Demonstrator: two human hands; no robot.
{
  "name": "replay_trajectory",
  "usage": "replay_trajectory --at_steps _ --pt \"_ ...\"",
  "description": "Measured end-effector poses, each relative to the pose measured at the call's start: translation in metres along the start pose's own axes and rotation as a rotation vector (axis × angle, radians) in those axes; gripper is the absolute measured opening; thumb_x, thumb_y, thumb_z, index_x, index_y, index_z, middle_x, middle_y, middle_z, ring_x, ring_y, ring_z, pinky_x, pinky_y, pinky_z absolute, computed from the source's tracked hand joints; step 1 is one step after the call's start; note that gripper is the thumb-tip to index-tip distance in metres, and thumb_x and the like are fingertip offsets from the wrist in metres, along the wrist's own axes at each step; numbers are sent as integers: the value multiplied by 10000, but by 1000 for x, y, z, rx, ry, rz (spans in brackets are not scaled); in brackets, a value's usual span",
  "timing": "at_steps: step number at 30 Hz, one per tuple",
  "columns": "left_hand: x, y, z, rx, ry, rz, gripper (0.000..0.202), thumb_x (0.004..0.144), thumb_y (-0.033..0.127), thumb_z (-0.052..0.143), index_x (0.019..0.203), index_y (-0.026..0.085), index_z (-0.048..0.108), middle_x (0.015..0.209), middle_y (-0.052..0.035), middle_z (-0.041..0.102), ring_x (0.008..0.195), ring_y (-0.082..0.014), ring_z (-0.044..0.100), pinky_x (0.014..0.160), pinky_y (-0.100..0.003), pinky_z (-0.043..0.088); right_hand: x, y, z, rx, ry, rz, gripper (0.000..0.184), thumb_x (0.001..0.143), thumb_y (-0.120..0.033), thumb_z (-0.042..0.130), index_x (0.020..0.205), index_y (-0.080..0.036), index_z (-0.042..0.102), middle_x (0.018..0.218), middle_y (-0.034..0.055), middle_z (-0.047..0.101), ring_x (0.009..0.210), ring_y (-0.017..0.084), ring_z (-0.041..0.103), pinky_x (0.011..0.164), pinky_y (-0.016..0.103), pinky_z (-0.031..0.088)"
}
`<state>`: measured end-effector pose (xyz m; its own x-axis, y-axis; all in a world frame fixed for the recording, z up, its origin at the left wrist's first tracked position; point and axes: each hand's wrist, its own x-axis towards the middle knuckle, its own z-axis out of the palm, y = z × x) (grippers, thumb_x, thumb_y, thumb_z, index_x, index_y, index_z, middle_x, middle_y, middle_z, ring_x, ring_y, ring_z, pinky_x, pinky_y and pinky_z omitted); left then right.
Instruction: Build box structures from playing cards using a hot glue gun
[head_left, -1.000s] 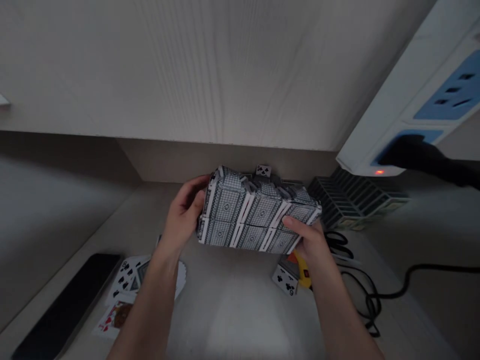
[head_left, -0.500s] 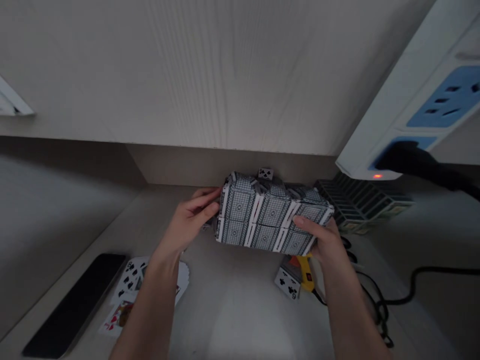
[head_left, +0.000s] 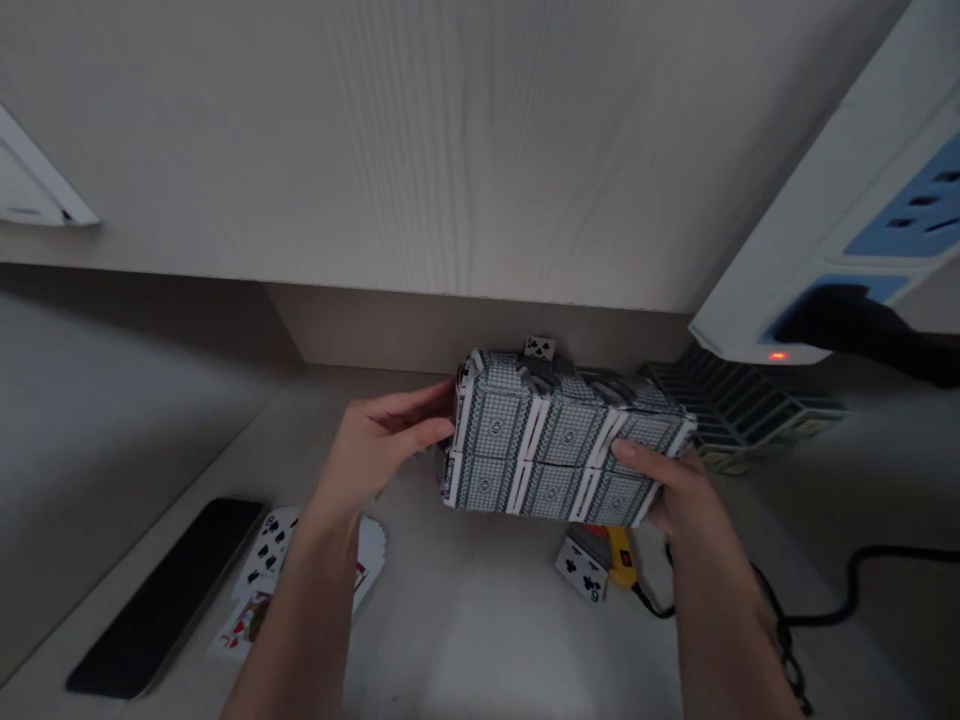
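A block built from folded playing cards (head_left: 559, 440), grey patterned backs outward, is held above the desk. My right hand (head_left: 679, 490) grips its right end, thumb on the front face and fingers behind. My left hand (head_left: 379, 445) rests against its left end with fingers stretched along the side. A small club card tab sticks up from the block's top.
Loose playing cards (head_left: 262, 580) lie at the lower left beside a black phone (head_left: 165, 600). A yellow tool (head_left: 619, 555) and a club card (head_left: 581, 572) lie under the block. A second dark card structure (head_left: 750, 415), a black cable (head_left: 862, 590) and a white power strip (head_left: 847, 240) are at the right.
The card block and both hands have shifted to the right. My left hand's fingers have straightened along the block's left end.
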<state>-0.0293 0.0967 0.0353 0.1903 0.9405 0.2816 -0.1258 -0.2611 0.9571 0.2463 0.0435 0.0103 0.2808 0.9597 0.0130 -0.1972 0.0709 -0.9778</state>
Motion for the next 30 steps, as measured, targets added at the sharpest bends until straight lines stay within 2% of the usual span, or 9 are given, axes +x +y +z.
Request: replay_trajectory --at_steps 6,13,22,26,30 --pt "-5 14 5 -54 -6 -42 428 578 223 838 992 237 729 1026 -58 731 1009 -240 673 923 -374 545 0 -3 -2 27 2 17 617 545 -353 827 1126 -245 651 1013 54 741 947 345 684 742 454 592" --pt "-5 15 12 9 15 -114 426 582 265 834 993 215 730 1043 -63 727 1009 -235 671 940 -380 532 -4 -13 -3 19 77 91 645 485 -324 859 1099 -269 668 1029 42 735 949 350 680 724 459 602" --pt "-3 7 17 115 -41 -211 529 622 319 790 1110 152 675 1060 -99 720 985 -215 669 908 -356 532 -10 -33 0 -98 -4 165 499 554 -327 834 1027 -281 685 1010 21 742 999 341 667 787 453 579" --pt "-1 5 16 152 -80 -243 427 631 312 768 1015 137 709 1013 -98 730 922 -196 673 897 -351 520 -8 -31 -4 -94 -16 182 528 559 -319 825 1065 -321 676 1020 4 740 976 344 677 770 459 586" --pt "1 5 15 165 -85 -244 395 641 294 743 999 131 707 1009 -91 729 893 -172 666 894 -330 509 -5 -24 -12 -108 -20 143 542 594 -331 799 1117 -290 662 1045 27 734 936 340 692 744 453 600"
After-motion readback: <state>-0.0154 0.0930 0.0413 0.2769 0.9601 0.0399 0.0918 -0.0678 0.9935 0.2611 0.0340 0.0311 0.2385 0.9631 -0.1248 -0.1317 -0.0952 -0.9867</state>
